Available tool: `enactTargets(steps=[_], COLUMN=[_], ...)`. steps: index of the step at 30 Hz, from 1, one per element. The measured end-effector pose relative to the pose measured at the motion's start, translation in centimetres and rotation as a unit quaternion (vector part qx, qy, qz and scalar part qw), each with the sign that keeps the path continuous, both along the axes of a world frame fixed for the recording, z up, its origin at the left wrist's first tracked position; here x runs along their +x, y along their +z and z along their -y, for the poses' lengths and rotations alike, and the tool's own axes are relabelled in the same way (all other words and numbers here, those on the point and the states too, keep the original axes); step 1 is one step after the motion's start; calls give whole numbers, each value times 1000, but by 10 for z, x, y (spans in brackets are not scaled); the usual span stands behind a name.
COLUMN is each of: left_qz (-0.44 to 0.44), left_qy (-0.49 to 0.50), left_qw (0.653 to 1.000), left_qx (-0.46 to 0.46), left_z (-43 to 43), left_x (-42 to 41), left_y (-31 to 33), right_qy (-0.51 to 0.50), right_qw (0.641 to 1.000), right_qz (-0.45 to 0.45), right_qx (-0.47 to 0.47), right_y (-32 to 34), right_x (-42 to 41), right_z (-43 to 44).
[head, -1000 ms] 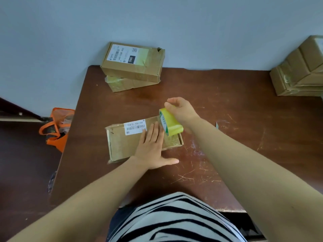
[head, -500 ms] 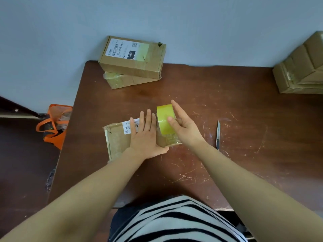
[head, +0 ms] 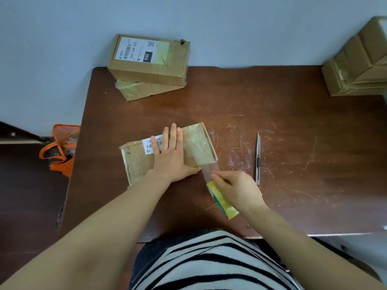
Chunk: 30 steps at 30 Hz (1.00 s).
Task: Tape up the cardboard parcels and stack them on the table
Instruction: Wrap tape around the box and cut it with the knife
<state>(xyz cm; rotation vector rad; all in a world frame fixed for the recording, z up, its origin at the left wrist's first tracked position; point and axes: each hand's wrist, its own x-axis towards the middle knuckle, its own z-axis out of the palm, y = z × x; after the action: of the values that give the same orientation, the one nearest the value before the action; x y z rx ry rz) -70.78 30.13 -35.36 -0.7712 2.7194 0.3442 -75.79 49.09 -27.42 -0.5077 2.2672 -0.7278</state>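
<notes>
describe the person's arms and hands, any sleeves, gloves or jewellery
Both forearms are bare as far as the frame shows, with no sleeve in view. The left hand and right hand wear no gloves, and no watch, bracelet or ring shows. The only clothing visible is a black-and-white striped top at the torso.

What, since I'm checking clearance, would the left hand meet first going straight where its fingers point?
Bare table past the parcel, then probably the right corner of the stacked boxes; depth unclear.

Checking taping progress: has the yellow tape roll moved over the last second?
Yes. The tape roll moved from over the parcel nearward, past the parcel's near edge.
</notes>
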Motion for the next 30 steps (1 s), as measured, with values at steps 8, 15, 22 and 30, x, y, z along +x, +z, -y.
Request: enactTargets(steps=[8, 15, 22, 30], left_qz=[29, 4, -96, -90], left_qy=[-8, -20, -34, -30], left_qw=[998, 995, 995, 995], left_qx=[46, 103, -20, 4], left_z=[2, 3, -26, -21], left_x=[-2, -3, -45, -46], left_y=[7, 25, 8, -3], right_qy=[96, 98, 76, -11], right_qw=[985, 983, 990, 993], right_qz=[-6, 28, 64, 108], right_qx=[145, 156, 102, 50], right_y=[-6, -11, -17, -26], right_x=[-6, -6, -11, -9], right_z=[25, 36, 30, 18])
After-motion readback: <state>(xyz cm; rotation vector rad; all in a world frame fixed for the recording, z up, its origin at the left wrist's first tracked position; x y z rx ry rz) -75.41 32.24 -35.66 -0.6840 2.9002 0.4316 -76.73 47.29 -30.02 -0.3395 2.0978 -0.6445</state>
